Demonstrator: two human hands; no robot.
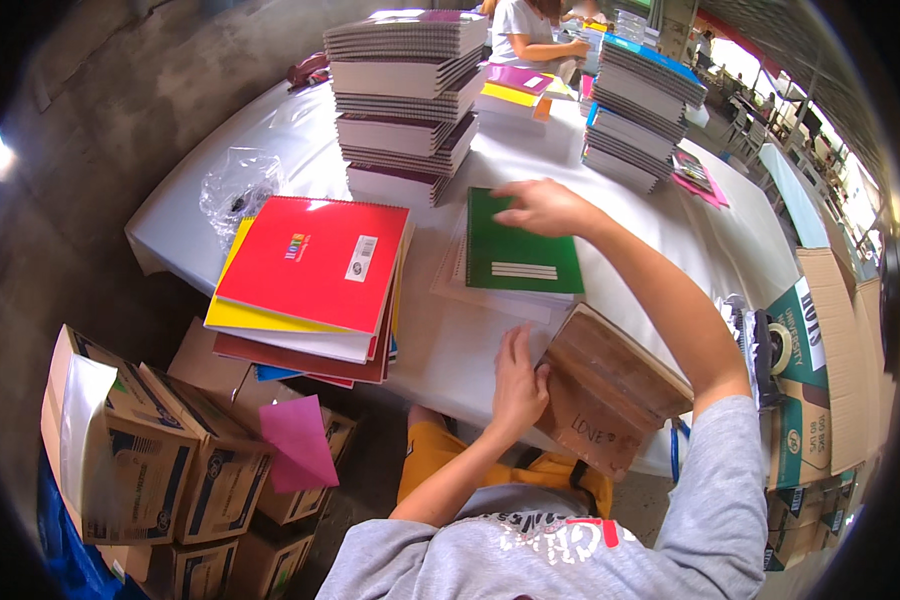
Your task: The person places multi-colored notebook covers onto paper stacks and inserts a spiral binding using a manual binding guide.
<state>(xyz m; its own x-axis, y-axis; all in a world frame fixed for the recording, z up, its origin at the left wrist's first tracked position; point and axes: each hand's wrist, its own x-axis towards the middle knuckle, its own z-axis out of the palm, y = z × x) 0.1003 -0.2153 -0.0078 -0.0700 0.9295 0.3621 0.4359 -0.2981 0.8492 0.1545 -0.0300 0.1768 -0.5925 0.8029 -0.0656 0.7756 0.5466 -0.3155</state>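
Note:
A green spiral notebook (523, 250) lies on loose white sheets (450, 275) in the middle of the white-covered table. My right hand (550, 207) is over its far edge, thumb and fingers apart, the fingertips at the cover. By the table's near edge, my left hand (520, 385) has its fingers stretched out. Its thumb is beside a brown stepped board or box (610, 390) with handwriting on it; I cannot tell whether they touch. Left of the green notebook, a pile of notebooks is topped by a red notebook (315, 262), with yellow and brown ones under it.
Tall stacks of spiral notebooks (400, 110) and blue-topped notebooks (635, 110) stand at the back. A clear plastic bag (240, 190) lies far left. Cardboard boxes (150, 460) stand lower left, with a pink sheet (298, 445); more cartons (810, 380) are at right. Another person (530, 35) works behind.

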